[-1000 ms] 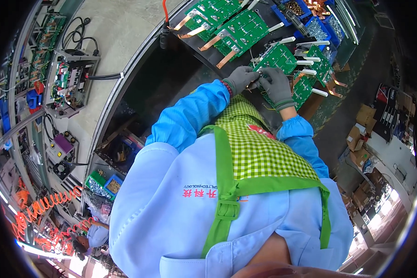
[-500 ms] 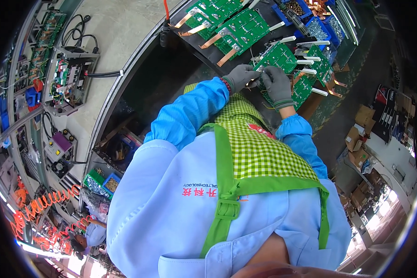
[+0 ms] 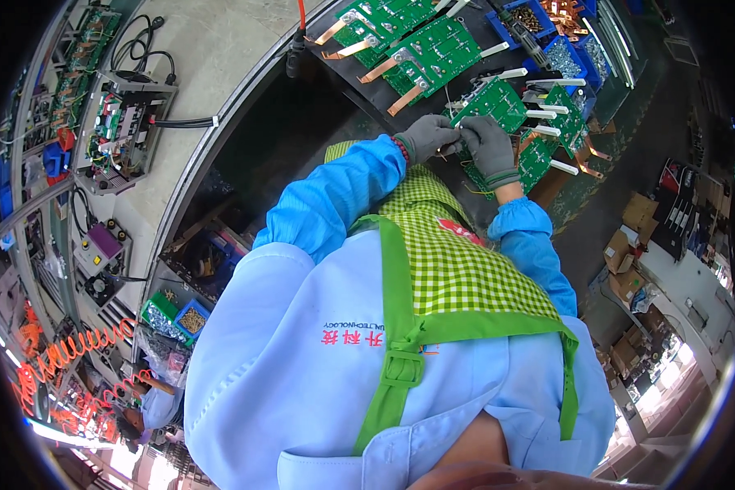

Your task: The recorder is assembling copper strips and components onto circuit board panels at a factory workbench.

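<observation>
Green circuit board (image 3: 492, 106): lies on the dark bench (image 3: 437, 94) ahead of the person, its near left corner close by the fingertips; whether they touch it cannot be told.
Left hand (image 3: 429, 137): grey-gloved, fingers bent inward to meet the other hand, seemingly so that both share one small spot.
Right hand (image 3: 490, 147): gloved too, hooked over with fingers curled down; the gloves hide whatever lies between, so I cannot tell whether either hand's fingers grip something or sit loose.
Lower board (image 3: 537, 159): just right of the right hand, near its wrist.
Copper strips (image 3: 404, 100): point from the left boards (image 3: 437, 53) toward the bench's near side, probably laid so to keep their ends reachable.
Blue bins (image 3: 562, 57): stand beyond the boards, filled with small metal parts, likely grouped for easy picking.
White bars (image 3: 541, 114): jut out on the right, which appears to leave that hand tighter room sideways.
Metal rail (image 3: 247, 91): edges the left side, well apart from the left sleeve (image 3: 331, 192).
Gap: a narrow dark strip separates the left boards from the one ahead.
</observation>
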`<action>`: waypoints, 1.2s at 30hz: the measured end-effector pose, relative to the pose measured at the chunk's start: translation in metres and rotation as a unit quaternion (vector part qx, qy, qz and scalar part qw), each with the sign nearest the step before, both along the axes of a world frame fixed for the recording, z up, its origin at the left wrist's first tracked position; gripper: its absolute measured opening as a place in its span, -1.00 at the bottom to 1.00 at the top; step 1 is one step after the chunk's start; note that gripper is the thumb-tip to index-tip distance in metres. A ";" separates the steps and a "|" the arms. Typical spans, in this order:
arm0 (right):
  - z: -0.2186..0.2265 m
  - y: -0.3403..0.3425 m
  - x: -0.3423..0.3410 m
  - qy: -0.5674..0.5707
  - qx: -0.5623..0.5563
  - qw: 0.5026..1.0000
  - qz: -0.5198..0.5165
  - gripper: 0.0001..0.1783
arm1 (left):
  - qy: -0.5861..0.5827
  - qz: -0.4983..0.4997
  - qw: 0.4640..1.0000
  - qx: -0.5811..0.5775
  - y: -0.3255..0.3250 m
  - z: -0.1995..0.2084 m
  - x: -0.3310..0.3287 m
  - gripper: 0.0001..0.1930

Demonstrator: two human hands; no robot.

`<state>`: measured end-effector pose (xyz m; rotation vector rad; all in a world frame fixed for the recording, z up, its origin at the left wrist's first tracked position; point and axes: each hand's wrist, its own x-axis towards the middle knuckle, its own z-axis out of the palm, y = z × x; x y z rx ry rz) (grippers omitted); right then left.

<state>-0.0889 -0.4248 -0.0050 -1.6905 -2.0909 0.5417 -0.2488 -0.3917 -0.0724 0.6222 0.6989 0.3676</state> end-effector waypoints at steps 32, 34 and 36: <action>-0.011 -0.014 -0.021 0.049 0.025 0.991 -0.118 -0.86 | -0.054 0.016 0.995 -0.078 -0.002 -0.001 -0.003 -0.91; -0.008 -0.015 -0.026 0.028 0.005 0.987 -0.158 -0.86 | -0.050 0.007 0.997 -0.055 -0.002 -0.009 -0.003 -0.90; -0.010 -0.017 -0.028 0.033 0.021 0.985 -0.167 -0.85 | -0.043 0.024 0.996 -0.068 -0.005 -0.002 -0.003 -0.89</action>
